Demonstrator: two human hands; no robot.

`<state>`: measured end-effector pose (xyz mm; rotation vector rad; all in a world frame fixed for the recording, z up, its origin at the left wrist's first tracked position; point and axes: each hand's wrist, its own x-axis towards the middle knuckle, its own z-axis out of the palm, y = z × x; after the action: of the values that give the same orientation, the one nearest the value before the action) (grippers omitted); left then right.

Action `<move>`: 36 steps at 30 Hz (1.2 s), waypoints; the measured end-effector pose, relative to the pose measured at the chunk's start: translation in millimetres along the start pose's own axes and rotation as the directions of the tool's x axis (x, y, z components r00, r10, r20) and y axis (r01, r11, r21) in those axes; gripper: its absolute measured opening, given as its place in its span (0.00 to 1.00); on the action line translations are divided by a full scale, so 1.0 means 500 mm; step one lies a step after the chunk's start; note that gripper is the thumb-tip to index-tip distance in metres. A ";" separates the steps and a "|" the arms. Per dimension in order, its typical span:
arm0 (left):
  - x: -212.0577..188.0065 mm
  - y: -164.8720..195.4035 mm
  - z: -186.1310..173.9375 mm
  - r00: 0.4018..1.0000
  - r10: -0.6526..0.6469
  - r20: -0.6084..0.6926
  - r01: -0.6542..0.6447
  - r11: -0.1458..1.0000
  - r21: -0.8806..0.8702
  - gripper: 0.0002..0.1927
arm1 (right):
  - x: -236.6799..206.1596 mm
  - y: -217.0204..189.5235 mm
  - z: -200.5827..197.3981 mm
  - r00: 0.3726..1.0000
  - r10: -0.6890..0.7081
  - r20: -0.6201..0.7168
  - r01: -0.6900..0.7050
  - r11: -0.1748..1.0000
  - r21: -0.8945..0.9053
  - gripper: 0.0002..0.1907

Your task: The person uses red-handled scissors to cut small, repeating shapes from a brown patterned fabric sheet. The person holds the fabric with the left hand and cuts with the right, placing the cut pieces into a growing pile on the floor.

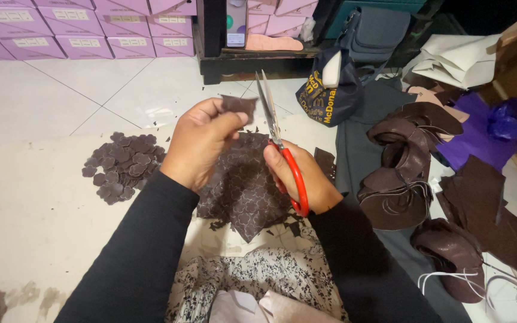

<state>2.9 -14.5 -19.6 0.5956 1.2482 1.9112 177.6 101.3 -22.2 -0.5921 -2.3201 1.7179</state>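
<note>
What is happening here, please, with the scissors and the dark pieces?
A person sits on the floor cutting dark brown material. The left hand pinches a small brown piece, and the right hand holds red-handled scissors, blades open and pointing up beside it. A marked brown sheet lies below, and a pile of cut shapes sits to the left.

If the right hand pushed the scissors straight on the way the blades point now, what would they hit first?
Probably the small dark leather piece pinched in the left hand, just beside the open tips of the red-handled scissors in the right hand. Past it lies bare floor tile, though depth is unclear.
</note>
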 end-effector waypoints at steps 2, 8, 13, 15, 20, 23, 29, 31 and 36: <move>0.000 0.001 -0.001 0.999 -0.041 -0.018 0.040 0.999 -0.024 0.06 | -0.001 0.000 0.001 0.999 -0.017 0.044 0.017 1.000 0.000 0.25; -0.002 -0.002 0.005 0.999 -0.042 -0.019 0.042 0.999 0.022 0.06 | -0.004 -0.004 0.009 0.997 -0.035 0.069 0.041 0.995 -0.088 0.27; -0.001 -0.004 0.013 1.000 -0.023 -0.002 0.023 0.999 0.033 0.05 | -0.004 -0.010 0.011 0.997 -0.033 0.070 0.038 0.996 -0.076 0.26; -0.003 -0.001 0.014 1.000 -0.023 -0.003 0.023 0.997 0.074 0.06 | -0.008 -0.012 0.008 0.996 -0.015 0.090 0.020 0.999 -0.045 0.26; -0.008 0.011 0.014 0.998 -0.062 0.010 0.061 0.995 0.079 0.06 | -0.010 -0.018 -0.004 0.992 -0.021 0.124 0.027 0.998 -0.049 0.25; -0.008 0.013 0.013 0.999 -0.043 0.026 0.040 0.991 0.124 0.06 | -0.006 -0.022 -0.012 0.990 -0.022 0.137 0.035 0.995 -0.091 0.25; -0.007 0.012 0.009 0.998 -0.028 0.048 0.022 0.993 0.118 0.06 | -0.008 -0.024 -0.019 0.987 0.050 0.153 -0.032 0.993 -0.117 0.26; -0.007 0.014 0.007 0.997 -0.074 0.038 0.069 0.991 0.119 0.06 | -0.008 -0.023 -0.019 0.984 0.055 0.168 -0.040 0.995 -0.095 0.26; -0.008 0.016 0.002 0.989 -0.141 0.048 0.132 0.979 0.153 0.05 | -0.009 -0.016 -0.022 0.979 0.047 0.200 -0.036 0.998 -0.058 0.26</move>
<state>3.2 -18.8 -11.8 0.6220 1.3674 1.6868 184.4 106.9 -10.9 -0.5005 -2.5147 1.8159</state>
